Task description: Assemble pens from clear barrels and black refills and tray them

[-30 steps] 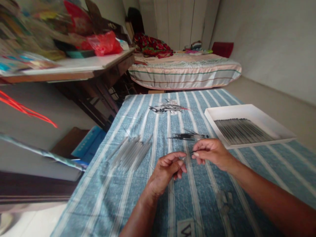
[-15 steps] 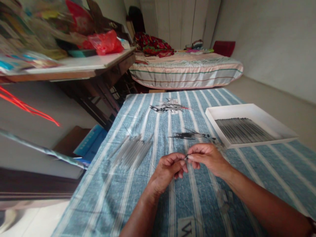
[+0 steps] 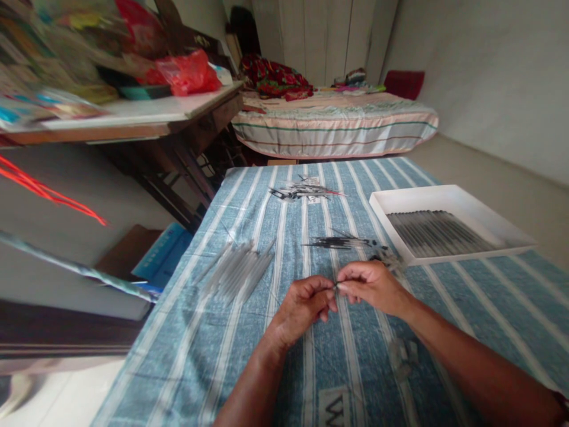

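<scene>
Both left hand [image 3: 306, 303] and right hand [image 3: 373, 286] have been brought together, left of the white box [image 3: 484, 214]; one small dark piece [image 3: 336, 284] is pinched between their fingertips, so fitting work seems under way.

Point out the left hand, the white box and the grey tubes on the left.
Left hand [image 3: 303, 305]: head view, back of the hand.
White box [image 3: 479, 217]: head view, bare inside surface.
Grey tubes [image 3: 239, 273]: head view, middle of the bundle.
</scene>
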`<state>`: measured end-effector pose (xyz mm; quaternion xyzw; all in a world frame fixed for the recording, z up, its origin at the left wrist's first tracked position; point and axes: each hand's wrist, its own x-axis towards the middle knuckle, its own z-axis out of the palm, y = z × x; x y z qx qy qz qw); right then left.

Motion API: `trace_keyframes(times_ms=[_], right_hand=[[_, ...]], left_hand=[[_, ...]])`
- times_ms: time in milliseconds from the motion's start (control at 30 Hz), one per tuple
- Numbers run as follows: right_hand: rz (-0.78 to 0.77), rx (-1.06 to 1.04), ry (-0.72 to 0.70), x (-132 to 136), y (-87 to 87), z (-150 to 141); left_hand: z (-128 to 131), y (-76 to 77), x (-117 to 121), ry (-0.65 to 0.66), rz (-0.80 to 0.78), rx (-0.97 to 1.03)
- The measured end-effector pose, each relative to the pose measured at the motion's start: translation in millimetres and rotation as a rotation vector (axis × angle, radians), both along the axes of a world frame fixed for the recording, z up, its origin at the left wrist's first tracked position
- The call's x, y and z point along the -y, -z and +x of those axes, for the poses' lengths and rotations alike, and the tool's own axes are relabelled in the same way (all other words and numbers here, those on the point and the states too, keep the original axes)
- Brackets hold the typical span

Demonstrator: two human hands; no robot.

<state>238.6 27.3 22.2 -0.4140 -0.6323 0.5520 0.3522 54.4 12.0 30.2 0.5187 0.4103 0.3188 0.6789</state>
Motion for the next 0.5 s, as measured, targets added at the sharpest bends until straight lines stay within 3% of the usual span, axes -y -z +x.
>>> trace_keyframes(times_ms=[267, 500], right_hand=[[0.271, 0.329, -0.129, -2, -12.8, 9], [0.138, 0.33, -0.155, 1, -8.5, 5]], left_hand=[[0, -0.1, 0, 0.041, -0.017, -0.058], [1, -0.6, 3, 0.038, 0.003, -0.059]])
